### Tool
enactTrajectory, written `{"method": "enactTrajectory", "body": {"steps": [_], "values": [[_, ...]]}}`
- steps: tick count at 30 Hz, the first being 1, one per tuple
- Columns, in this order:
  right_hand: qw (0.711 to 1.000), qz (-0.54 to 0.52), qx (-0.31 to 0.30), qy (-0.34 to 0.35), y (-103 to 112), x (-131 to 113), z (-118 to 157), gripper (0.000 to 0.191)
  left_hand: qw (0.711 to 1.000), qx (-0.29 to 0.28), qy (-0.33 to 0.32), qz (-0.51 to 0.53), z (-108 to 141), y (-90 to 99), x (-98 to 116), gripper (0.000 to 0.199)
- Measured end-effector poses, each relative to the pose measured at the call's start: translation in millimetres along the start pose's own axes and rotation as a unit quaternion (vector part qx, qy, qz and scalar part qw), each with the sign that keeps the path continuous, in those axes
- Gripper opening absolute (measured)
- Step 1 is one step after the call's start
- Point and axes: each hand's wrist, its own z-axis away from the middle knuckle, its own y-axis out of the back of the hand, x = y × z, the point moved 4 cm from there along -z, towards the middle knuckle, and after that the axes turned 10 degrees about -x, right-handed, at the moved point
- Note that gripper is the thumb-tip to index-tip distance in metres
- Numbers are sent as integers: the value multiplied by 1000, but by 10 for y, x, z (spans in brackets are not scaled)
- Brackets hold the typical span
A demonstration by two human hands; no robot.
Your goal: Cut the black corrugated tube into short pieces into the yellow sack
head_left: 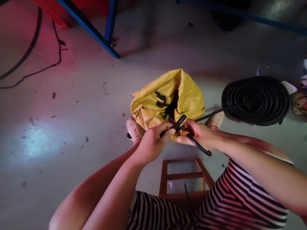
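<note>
My left hand [157, 139] is closed round a black tube [181, 120] above the front of a yellow sack [193, 95]. Close beside it, my right hand [199, 135] is wrapped round a cutting tool with black handles [201, 147] and a bit of orange. The tool's head is at the tube, partly hidden by my fingers. Short black tube pieces [162, 98] lie on the open sack between my feet. From my hands a black tube runs right to a large black coil [255, 99] on the floor.
A wooden stool frame [184, 176] is below my hands. Blue metal legs [109, 33] and a red stool [81, 2] stand ahead. Loose cables [24, 61] lie at the upper left, and another person's foot [302, 104] is beside the coil.
</note>
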Motion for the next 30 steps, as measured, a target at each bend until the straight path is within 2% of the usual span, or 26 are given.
{"method": "enactTrajectory", "body": {"steps": [3, 8, 15, 20, 30], "values": [[995, 88, -34, -35, -53, 109, -108, 51, 998, -12, 26, 62, 26, -62, -168, 27], [993, 107, -38, -33, -106, 267, -281, 54, 981, -26, 77, 178, 58, -138, -472, 30], [990, 125, -21, -67, -96, 190, -379, 58, 960, -1, 80, 268, 33, -151, -728, 39], [990, 103, -35, -89, -88, 143, -381, 58, 950, 26, 90, 298, 10, -168, -776, 38], [996, 40, -15, -74, -49, 229, -379, 61, 952, 43, 103, 283, -45, -144, -655, 38]]}}
